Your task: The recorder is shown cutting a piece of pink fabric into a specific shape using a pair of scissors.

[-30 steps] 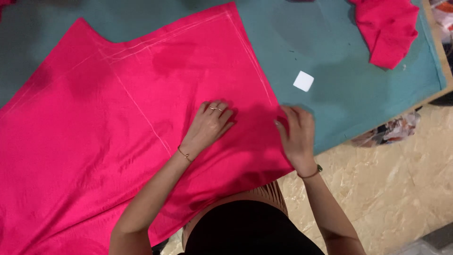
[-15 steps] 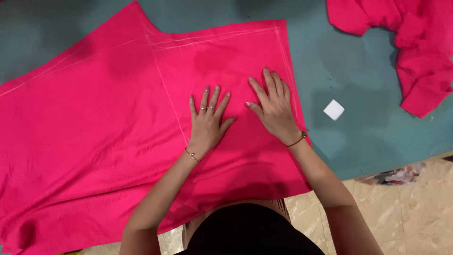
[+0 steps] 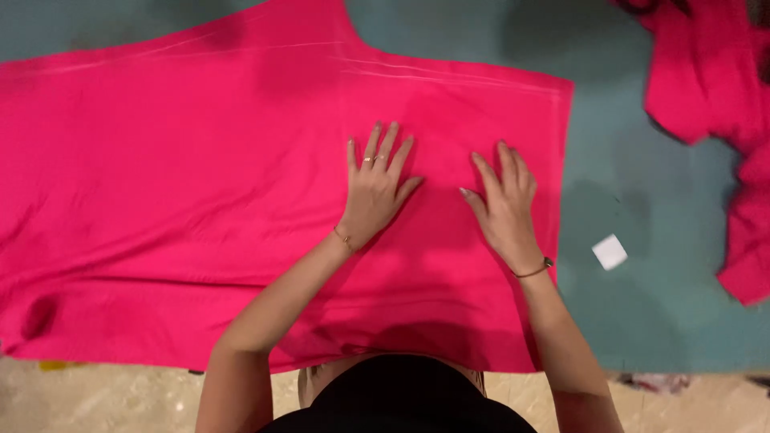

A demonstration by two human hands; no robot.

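While the pink fabric point(image 3: 200, 200) is lying spread on the teal table point(image 3: 642, 192), it is being pressed flat. Both hands — the left hand point(image 3: 375, 188) and the right hand point(image 3: 504, 204) — are being kept open, fingers apart, gripping nothing.

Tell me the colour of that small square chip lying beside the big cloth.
White; the small square chip shows clearly in the head view.

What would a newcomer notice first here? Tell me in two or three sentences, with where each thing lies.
The big bright pink cloth spread flat over the teal table fills most of the view. Both hands press flat on its right part with fingers spread, the left hand beside the right hand. A small white square lies on the table right of the cloth, and a crumpled pink heap sits at the far right.
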